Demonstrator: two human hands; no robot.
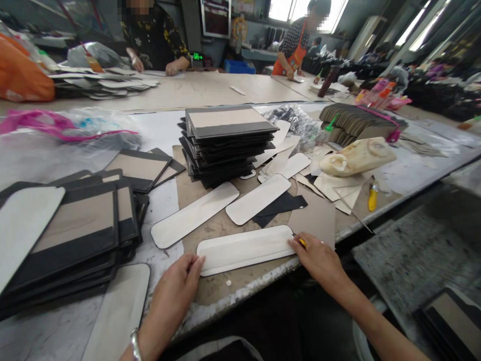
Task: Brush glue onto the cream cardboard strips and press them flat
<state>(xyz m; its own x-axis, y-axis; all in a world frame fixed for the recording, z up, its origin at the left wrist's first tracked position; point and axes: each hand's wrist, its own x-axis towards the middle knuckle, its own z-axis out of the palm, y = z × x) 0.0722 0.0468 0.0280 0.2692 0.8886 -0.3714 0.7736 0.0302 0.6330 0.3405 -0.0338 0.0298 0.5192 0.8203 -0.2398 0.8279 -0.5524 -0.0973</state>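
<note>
A long white rounded panel (pixel 246 248) lies flat near the table's front edge. My left hand (pixel 176 288) rests on its left end, fingers curled against the edge. My right hand (pixel 317 258) is at its right end, fingers closed round a small yellow-handled tool (pixel 302 243) whose tip touches the panel's corner. Two more white panels (pixel 194 214) (pixel 258 198) lie just behind it on brown card.
A stack of black-edged boards (pixel 225 145) stands mid-table, another stack (pixel 75 235) at the left. A beige plastic jug (pixel 356 157) and a yellow knife (pixel 373 196) lie to the right. Two people work at the far side. The table edge (pixel 244 291) runs close to me.
</note>
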